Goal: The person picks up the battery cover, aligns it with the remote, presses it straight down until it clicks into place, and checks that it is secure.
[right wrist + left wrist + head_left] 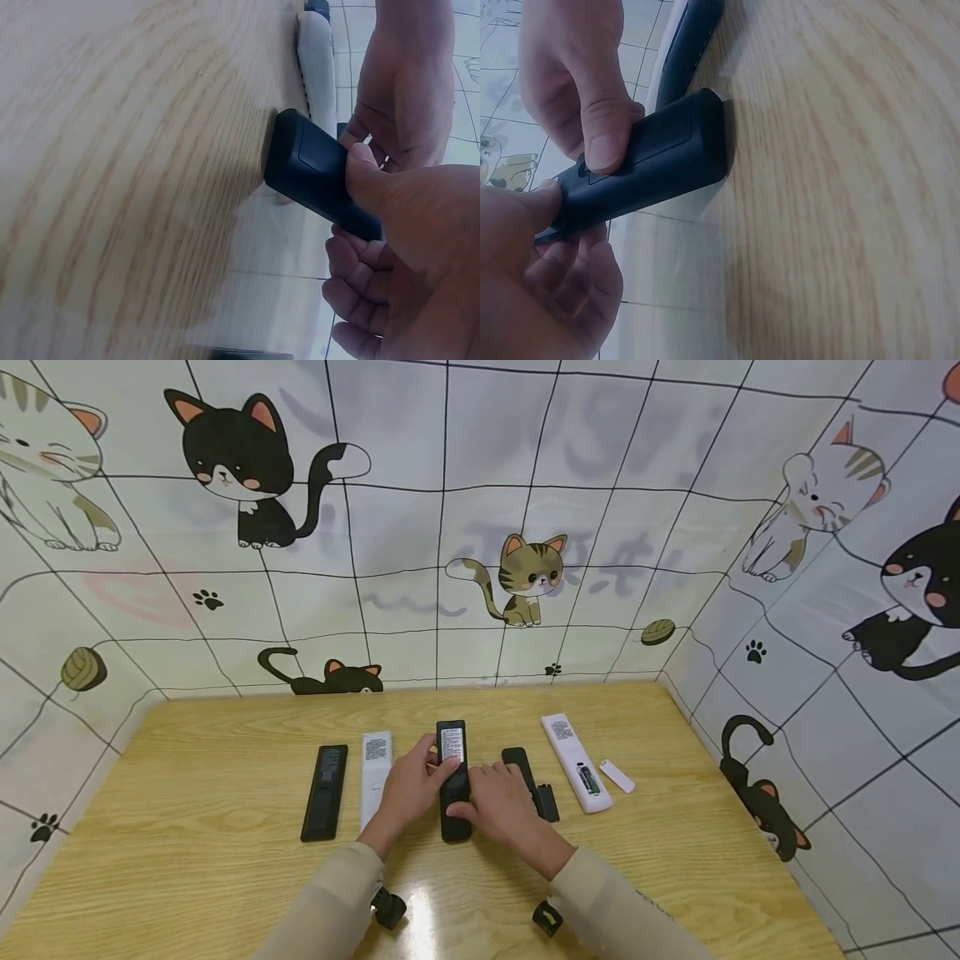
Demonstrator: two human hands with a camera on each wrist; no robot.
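Blk remote (453, 789), long axis fore-aft, label end (452, 743) away; L hand (412, 777) + R hand (500, 795) curled round it.

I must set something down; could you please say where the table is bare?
The table is bare left of the leftmost black remote and right of the loose white cover. Between them, around the left hand and right hand, it is crowded.

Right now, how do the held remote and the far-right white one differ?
The held remote is black, the white remote white. The left hand and right hand grip the held remote; the white remote lies on the table. The held remote's cover is on; the white remote's cover is off. Both show printed labels.
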